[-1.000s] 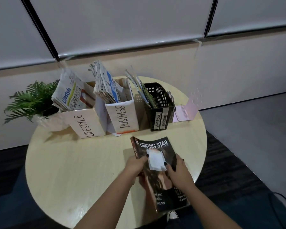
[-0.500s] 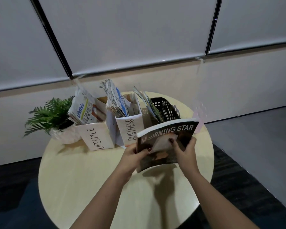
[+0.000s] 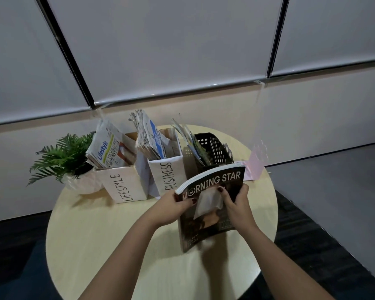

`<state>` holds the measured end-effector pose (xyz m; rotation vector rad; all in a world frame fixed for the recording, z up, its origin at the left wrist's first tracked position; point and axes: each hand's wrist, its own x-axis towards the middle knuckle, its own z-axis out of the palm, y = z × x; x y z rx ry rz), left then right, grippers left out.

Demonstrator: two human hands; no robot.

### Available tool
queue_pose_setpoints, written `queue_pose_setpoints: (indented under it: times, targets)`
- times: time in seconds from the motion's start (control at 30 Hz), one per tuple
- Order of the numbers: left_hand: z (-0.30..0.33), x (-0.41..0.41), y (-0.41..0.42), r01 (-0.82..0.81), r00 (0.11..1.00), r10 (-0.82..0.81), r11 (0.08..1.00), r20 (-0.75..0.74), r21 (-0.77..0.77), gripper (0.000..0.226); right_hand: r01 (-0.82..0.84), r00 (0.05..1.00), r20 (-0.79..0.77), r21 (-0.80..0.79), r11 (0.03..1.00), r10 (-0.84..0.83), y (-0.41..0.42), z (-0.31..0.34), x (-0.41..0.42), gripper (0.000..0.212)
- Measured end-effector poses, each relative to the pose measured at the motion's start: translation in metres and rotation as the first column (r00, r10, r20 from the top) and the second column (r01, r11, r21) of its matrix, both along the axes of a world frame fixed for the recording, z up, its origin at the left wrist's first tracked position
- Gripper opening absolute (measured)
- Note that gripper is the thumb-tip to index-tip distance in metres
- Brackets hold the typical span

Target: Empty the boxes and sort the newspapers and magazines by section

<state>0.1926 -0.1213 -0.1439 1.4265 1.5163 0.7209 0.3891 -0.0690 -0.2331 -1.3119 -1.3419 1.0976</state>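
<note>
Upright, just in front of the BUSINESS box (image 3: 168, 178), the Morning Star magazine (image 3: 212, 202) is gripped at both sides — left hand (image 3: 173, 207) and right hand (image 3: 238, 205) clamped on its cover.

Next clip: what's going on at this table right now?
A person holds a Morning Star magazine off the round table with both hands, left hand on its left edge, right hand on its right. Behind it stand a LIFESTYLE box and a BUSINESS box, both stuffed with newspapers, and a black basket.
</note>
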Motion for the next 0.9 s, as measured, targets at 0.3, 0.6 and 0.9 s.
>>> queue_pose_setpoints:
  times: [0.3, 0.6, 0.9]
  targets:
    - [0.021, 0.07, 0.063, -0.097, 0.993, 0.088, 0.989, 0.08, 0.111, 0.025, 0.166, 0.946, 0.254, 0.161, 0.973, -0.203, 0.072, 0.015, 0.061, 0.055]
    - [0.02, 0.159, 0.157, -0.517, 0.836, 0.455, 0.841, 0.306, 0.162, 0.015, 0.083, 0.969, 0.24, -0.112, 0.99, -0.054, 0.169, 0.015, 0.126, 0.044]
    - [-0.033, 0.209, 0.216, -0.689, 0.688, 0.655, 0.725, 0.311, -0.003, 0.031, -0.158, 0.966, 0.16, -0.255, 0.954, 0.203, 0.208, -0.004, 0.141, 0.04]
